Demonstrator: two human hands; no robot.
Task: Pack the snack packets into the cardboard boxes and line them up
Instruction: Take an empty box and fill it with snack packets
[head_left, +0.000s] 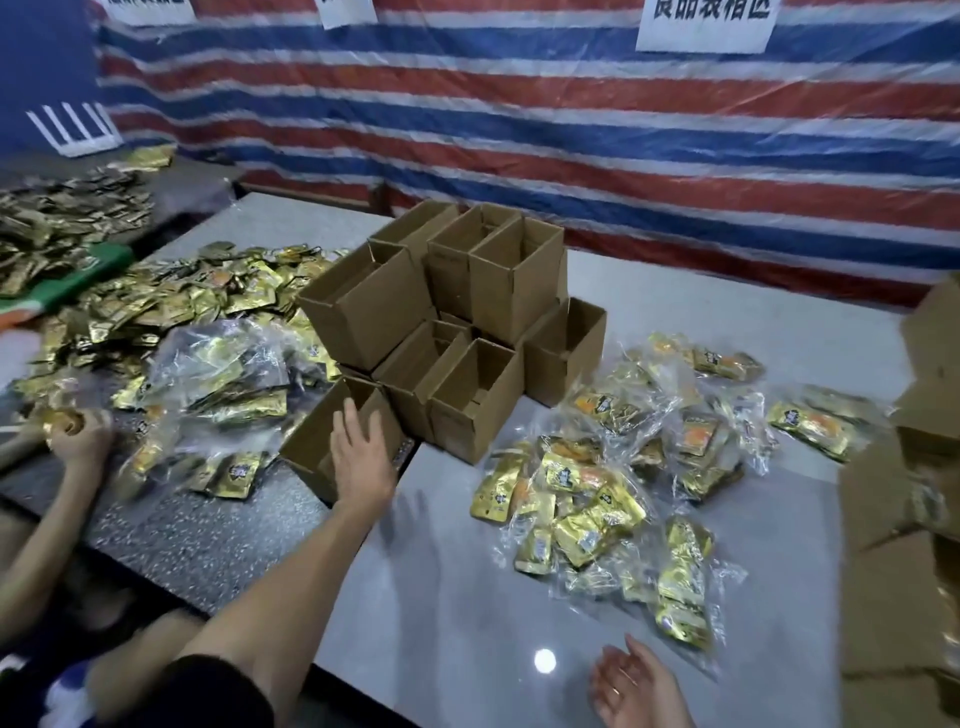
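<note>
Left hand (358, 457), fingers spread, against the nearest cardboard box (311, 447) at 11 o'clock, right hand (634, 686) relaxed, holding nothing, at 5 o'clock, stacked boxes (467, 312) at 12, bagged snack packets (571, 499) at 3, loose packets (156, 301) at 10, grey table (441, 597).

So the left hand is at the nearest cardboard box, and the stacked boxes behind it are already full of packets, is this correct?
Not fully. The head view shows the stacked boxes open and empty; the packets lie on the table. The left hand is at the nearest cardboard box.
</note>
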